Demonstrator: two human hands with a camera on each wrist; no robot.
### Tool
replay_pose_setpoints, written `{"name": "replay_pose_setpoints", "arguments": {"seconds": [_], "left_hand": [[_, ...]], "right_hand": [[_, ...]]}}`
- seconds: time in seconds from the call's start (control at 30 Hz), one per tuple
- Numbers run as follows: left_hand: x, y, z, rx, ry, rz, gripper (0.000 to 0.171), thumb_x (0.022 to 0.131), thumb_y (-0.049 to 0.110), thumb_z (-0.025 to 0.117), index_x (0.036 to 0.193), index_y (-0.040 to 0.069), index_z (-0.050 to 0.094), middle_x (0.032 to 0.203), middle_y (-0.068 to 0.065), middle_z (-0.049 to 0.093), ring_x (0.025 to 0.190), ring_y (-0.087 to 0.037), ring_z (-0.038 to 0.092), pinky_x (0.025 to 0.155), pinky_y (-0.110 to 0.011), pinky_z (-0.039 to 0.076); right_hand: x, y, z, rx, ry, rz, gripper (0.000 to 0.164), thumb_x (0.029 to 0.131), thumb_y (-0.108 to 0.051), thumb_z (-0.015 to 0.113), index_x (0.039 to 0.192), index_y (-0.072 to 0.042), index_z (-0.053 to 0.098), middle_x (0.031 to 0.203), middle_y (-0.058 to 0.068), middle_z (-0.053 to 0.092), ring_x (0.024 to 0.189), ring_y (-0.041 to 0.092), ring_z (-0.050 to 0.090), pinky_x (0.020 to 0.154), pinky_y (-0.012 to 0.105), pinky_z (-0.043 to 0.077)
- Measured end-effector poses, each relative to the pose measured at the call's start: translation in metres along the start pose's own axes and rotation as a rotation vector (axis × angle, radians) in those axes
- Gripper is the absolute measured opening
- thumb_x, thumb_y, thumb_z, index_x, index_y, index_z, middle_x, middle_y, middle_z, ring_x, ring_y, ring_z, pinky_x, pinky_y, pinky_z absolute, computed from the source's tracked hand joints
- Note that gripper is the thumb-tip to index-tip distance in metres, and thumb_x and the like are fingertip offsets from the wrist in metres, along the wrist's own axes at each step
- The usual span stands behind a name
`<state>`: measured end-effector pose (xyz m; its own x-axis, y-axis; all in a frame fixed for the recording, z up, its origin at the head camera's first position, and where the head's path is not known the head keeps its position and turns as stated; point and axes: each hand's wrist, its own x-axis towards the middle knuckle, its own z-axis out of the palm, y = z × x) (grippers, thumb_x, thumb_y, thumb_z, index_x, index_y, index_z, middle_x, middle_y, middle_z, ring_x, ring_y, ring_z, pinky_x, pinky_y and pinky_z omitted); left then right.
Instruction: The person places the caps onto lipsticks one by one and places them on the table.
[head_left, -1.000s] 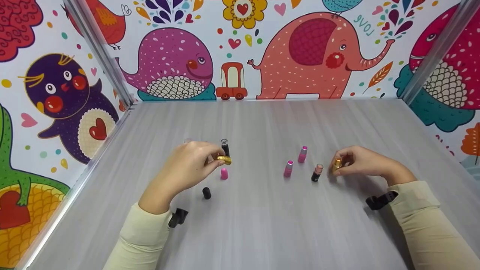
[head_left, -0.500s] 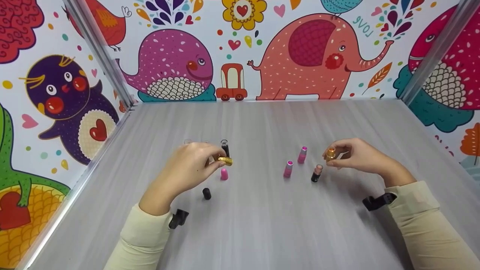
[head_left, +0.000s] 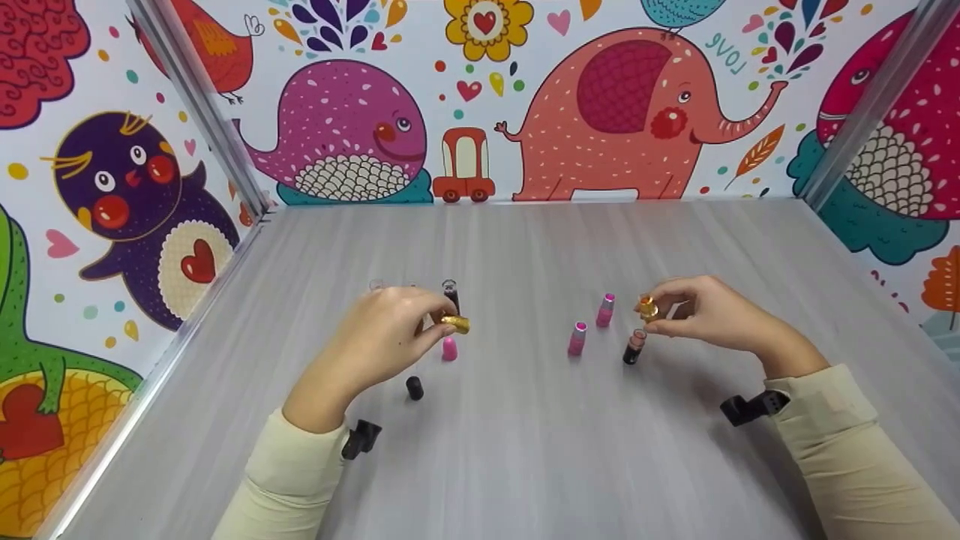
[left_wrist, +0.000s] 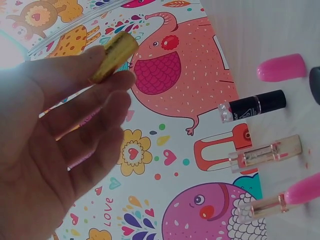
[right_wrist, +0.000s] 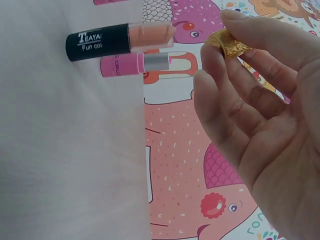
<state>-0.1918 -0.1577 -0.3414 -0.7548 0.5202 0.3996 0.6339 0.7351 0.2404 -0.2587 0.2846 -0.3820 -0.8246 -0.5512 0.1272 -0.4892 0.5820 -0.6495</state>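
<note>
My left hand (head_left: 394, 326) pinches a gold lipstick cap (left_wrist: 115, 56) between thumb and index finger, holding it tilted above the table. On the other side, my right hand (head_left: 705, 307) holds a gold lipstick (right_wrist: 235, 42) up by thumb and fingertips, its orange tip showing in the head view. Just below that hand stands an uncapped black lipstick (right_wrist: 100, 42) with a peach bullet. Two pink lipsticks (head_left: 605, 310) with silver collars stand upright to its left. A pink cap (head_left: 449, 349) is beneath the left fingers, and a black cap (head_left: 415, 388) stands nearer the front.
Behind the left hand stand a black lipstick with a clear top (left_wrist: 257, 104) and two clear-topped gold tubes (left_wrist: 270, 152), largely hidden in the head view. Another pink cap (left_wrist: 304, 190) overlaps one tube. Cartoon-printed panels (head_left: 480, 97) border the grey table (head_left: 510, 450).
My right hand has lifted the gold lipstick off the table and carried it left, over beside the black lipstick. My left hand has barely shifted with the gold cap.
</note>
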Motion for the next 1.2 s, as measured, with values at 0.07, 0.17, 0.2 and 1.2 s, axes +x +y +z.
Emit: {"name": "replay_pose_setpoints", "arguments": {"seconds": [0.07,0.17,0.2,1.2], "left_hand": [[0.000,0.001,0.000,0.001,-0.004,0.001,0.009,0.095,0.019,0.083,0.102,0.013,0.080,0.093,0.003,0.079,0.081,-0.017,0.071,0.071,-0.038,0.057],[0.001,0.003,0.001,0.008,-0.002,0.010,0.010,0.096,0.019,0.082,0.103,0.014,0.080,0.094,0.003,0.079,0.083,-0.017,0.072,0.071,-0.037,0.058],[0.001,0.003,0.003,0.011,0.001,0.019,0.010,0.096,0.019,0.082,0.104,0.013,0.080,0.094,0.003,0.079,0.084,-0.017,0.073,0.071,-0.037,0.059],[0.003,0.009,0.009,0.014,0.003,0.078,0.010,0.097,0.019,0.082,0.104,0.012,0.079,0.091,0.004,0.079,0.082,-0.016,0.074,0.071,-0.038,0.061]], "right_hand": [[0.000,-0.001,0.002,0.000,0.003,-0.009,0.025,0.090,-0.016,0.089,0.112,-0.012,0.079,0.095,-0.005,0.075,0.083,0.013,0.068,0.077,0.026,0.060],[0.001,-0.003,0.004,-0.014,-0.008,-0.034,0.024,0.091,-0.016,0.088,0.113,-0.012,0.079,0.095,-0.006,0.075,0.084,0.013,0.069,0.079,0.027,0.061],[0.002,-0.003,0.005,-0.017,-0.014,-0.042,0.024,0.091,-0.016,0.088,0.113,-0.013,0.079,0.095,-0.006,0.075,0.084,0.013,0.070,0.078,0.028,0.061],[0.009,-0.013,0.027,-0.019,-0.120,-0.136,0.020,0.091,-0.010,0.086,0.108,-0.016,0.078,0.093,-0.010,0.073,0.082,0.011,0.069,0.076,0.031,0.061]]}}
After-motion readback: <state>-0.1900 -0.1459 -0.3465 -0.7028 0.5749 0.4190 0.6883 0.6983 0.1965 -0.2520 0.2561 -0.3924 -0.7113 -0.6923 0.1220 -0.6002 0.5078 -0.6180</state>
